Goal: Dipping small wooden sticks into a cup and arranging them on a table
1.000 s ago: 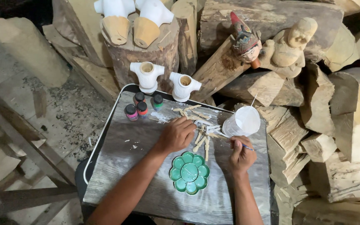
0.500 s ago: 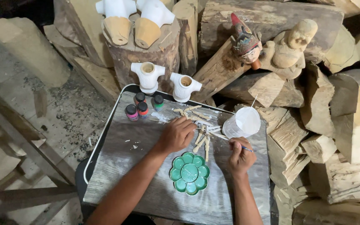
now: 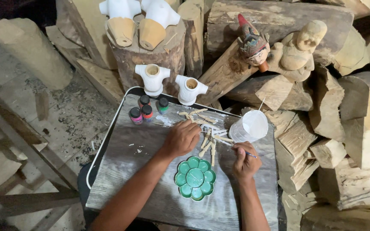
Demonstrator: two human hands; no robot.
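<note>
The person sat at a worn grey counter (image 3: 120, 171) set among stacked logs. The left hand (image 3: 184, 139) lay palm down with its fingers curled over a heap of small wooden sticks (image 3: 206, 137). I could not tell if it had hold of one, because the fingers hid what was under them. The right hand (image 3: 245, 160) was closed around a thin paintbrush (image 3: 250, 154), near a clear plastic cup (image 3: 250, 127).

A green flower-shaped paint tray (image 3: 195, 178) lay between the two hands. Its little wells looked bare, with no paint that I could see. Four small paint jars (image 3: 147, 109) stood at the far side with their lids on.

Two small white bodies (image 3: 170, 83) stood just past the counter's far edge, white all over with no colour on them. Two more white ones (image 3: 138, 21) lay on a stump (image 3: 155, 55) further back. A painted puppet head (image 3: 253, 42) and a plain carved figure (image 3: 298, 49) rested on the logs.

To me, the painting looked hardly begun. The sticks were bare wood, the jars were shut, and almost all of the colouring was left to do.
</note>
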